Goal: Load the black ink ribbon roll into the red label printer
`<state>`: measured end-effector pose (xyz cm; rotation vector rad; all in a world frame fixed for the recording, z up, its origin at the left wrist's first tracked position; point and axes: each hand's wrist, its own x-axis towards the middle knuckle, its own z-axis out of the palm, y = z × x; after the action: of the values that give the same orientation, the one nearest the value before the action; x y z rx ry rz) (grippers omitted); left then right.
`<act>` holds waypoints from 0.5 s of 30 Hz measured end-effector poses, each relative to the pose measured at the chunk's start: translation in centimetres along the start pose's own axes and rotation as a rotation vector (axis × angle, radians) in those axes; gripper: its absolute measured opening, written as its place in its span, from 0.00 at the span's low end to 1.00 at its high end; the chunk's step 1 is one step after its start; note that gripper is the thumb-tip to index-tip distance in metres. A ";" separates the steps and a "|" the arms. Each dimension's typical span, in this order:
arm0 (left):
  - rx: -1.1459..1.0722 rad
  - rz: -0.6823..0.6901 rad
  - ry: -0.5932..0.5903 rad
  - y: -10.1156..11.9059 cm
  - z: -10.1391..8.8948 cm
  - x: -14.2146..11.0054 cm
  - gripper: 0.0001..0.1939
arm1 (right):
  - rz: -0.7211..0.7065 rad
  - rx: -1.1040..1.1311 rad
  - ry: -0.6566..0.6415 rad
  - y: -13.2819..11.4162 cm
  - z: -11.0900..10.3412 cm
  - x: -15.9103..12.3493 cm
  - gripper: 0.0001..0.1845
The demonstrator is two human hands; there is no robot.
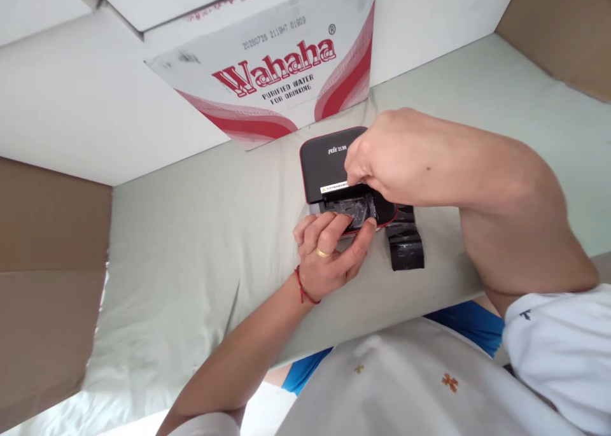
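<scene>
A black printer with red edging and a "FEIE" logo lies on the cloth, near the water carton. Its front part is partly wrapped in shiny clear film or tape. My left hand, with a ring and a red string bracelet, grips the printer's front edge, its fingers curled and thumb against the film. My right hand is closed in a pinch over the printer's right side, beside a white warning label. Its fingertips are partly hidden, so what they pinch cannot be made out.
A shiny black strip lies on the cloth just right of the printer. Behind stands a white and red Wahaha water carton against white boxes. Brown cardboard flanks the left, more cardboard the far right. Pale green cloth covers the surface.
</scene>
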<state>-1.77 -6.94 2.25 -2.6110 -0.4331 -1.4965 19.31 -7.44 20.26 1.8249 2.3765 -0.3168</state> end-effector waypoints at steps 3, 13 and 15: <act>0.022 0.012 0.008 0.0 0.1 0.1 0.24 | 0.031 -0.114 -0.109 -0.9 -0.5 0.1 0.18; -0.213 -0.157 -0.007 -1.1 -1.2 0.6 0.27 | -0.018 -0.061 -0.059 -0.9 -0.6 0.3 0.18; -0.313 -0.385 0.059 -2.1 -1.5 0.5 0.24 | -0.102 0.029 -0.063 -0.5 -0.2 0.2 0.16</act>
<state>-3.38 -5.20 3.39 -2.8255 -0.7922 -1.8897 18.73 -7.32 20.46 1.6829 2.4391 -0.4150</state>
